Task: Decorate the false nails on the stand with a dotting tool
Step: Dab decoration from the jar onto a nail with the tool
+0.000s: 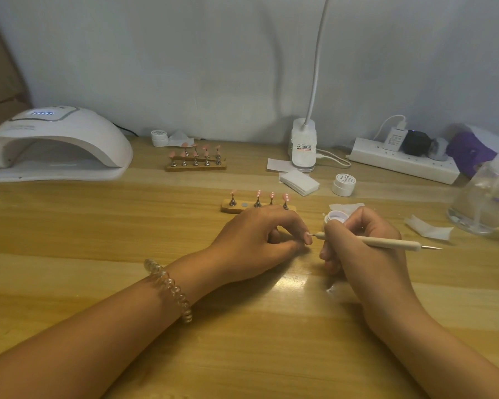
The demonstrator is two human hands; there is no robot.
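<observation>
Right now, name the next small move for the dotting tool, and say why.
Probably dab a dot: the dotting tool in the right hand has its tip at the pink nail pinched by the left hand, and three nails on the stand already carry white dots.

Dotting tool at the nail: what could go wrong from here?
1. The dotting tool tip meets a pink nail that is only pinched by the left hand; it might slip and smear the dot.
2. The open pot sits right behind the right hand; a knock could tip it.
</observation>
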